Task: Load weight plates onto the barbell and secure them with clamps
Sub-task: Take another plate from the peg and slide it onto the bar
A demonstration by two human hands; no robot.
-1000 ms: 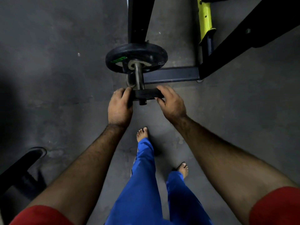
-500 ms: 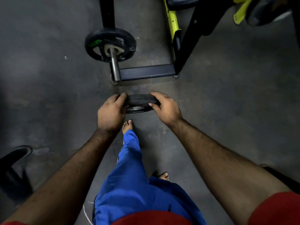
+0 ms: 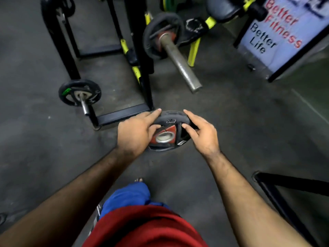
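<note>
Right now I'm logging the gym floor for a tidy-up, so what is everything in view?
Held plate: one, black with red centre, between both hands.
Barbell sleeve: one, bare grey steel, ahead, pointing at the viewer.
Loaded plate: one, black and red, on that barbell's far end.
Small plate: one, black with green mark, on a storage peg, left.
Rack frame: black and yellow, behind.
Sign: one, white with red and black lettering, upper right.
Left hand: on the plate's left edge.
Right hand: on its right edge.
</note>
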